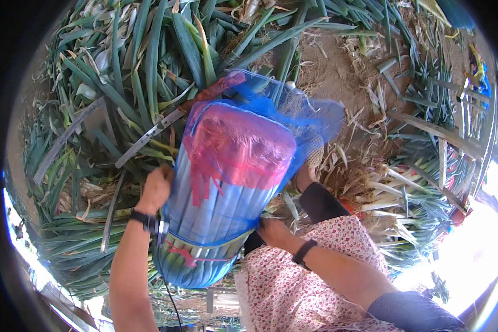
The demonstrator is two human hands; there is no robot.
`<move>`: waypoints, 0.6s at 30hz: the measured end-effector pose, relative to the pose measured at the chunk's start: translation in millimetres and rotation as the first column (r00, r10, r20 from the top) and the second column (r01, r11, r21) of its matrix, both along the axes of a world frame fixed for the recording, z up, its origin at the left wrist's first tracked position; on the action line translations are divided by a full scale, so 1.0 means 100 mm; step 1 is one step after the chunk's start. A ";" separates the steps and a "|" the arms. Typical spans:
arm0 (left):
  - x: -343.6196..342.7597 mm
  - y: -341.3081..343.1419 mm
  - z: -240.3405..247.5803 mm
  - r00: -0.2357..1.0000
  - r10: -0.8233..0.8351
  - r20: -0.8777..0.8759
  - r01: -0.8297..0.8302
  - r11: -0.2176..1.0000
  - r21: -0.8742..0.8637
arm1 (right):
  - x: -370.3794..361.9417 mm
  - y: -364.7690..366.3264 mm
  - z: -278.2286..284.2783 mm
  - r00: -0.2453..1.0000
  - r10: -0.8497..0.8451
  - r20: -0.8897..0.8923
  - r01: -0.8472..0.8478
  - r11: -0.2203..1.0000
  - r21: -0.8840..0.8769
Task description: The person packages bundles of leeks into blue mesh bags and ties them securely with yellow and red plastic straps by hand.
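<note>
A bulky blue mesh bag (221,216) stands tilted in front of me, packed with long pale stalks that look like leeks or large green onions. Pink plastic wrap (243,141) covers the upper end inside the mesh, and a pink tie (189,257) circles the stalks lower down. My left hand (157,189) grips the bag's left side, fingers partly behind it. On the right side, lower down, my right hand (275,232) closes on the bag's edge; its fingertips are hidden. Loose blue netting (321,119) spreads out beyond the top, toward the right.
Heaped leeks (133,61) cover the ground at the left and far side. More leeks with white ends (393,188) lie at the right, beside a wooden frame (437,133). Bare soil (337,72) with dry leaf scraps shows between. My foot (307,174) is right of the bag.
</note>
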State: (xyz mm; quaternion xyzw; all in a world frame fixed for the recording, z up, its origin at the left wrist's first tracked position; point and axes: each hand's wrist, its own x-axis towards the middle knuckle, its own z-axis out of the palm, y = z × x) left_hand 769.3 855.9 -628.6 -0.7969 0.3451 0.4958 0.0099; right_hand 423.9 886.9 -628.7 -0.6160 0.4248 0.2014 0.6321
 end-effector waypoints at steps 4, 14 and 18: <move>0.23 1.00 0.40 0.984 -0.180 0.012 0.180 0.984 -0.002 | -0.47 0.36 0.07 0.935 0.288 0.206 -0.261 0.954 -0.148; 0.68 1.09 -0.11 0.856 -0.403 -0.323 0.516 0.630 0.580 | 0.03 -0.46 -0.40 0.674 -0.634 -0.379 0.735 0.625 0.263; 0.70 0.53 -0.26 0.866 -0.320 -0.383 0.498 0.491 0.715 | 0.29 -0.98 -0.54 0.407 -0.882 -0.236 0.873 0.299 0.386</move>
